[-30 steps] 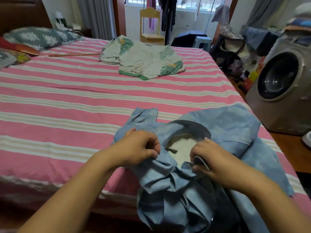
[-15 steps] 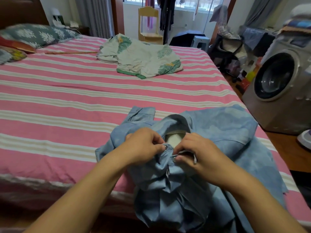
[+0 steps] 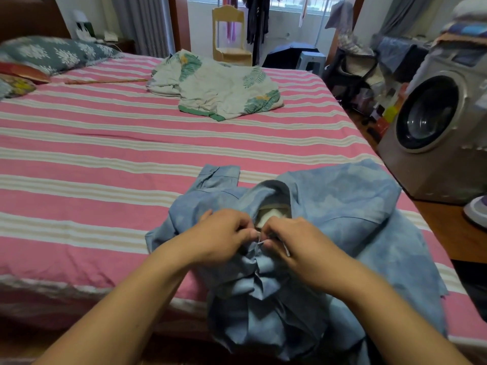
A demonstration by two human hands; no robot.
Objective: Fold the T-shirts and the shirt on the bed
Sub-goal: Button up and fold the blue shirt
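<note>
A light blue collared shirt (image 3: 342, 201) lies crumpled at the near edge of the bed, its lower part hanging over the edge. My left hand (image 3: 224, 235) and my right hand (image 3: 292, 241) meet just below the collar, each pinching one front edge of the shirt's placket. The fingertips touch and hide what is between them. A white garment with green leaf prints (image 3: 218, 88) lies loosely spread at the far side of the bed.
The bed has a pink and white striped sheet (image 3: 92, 159). Pillows (image 3: 52, 54) lie at the far left. A washing machine (image 3: 434, 127) stands close to the bed's right side, with a wooden surface (image 3: 442, 227) beside it. A yellow chair (image 3: 229, 35) stands beyond the bed.
My hands have come together below the collar, closing the shirt's neck opening. The white inside of the collar shows less than before.
</note>
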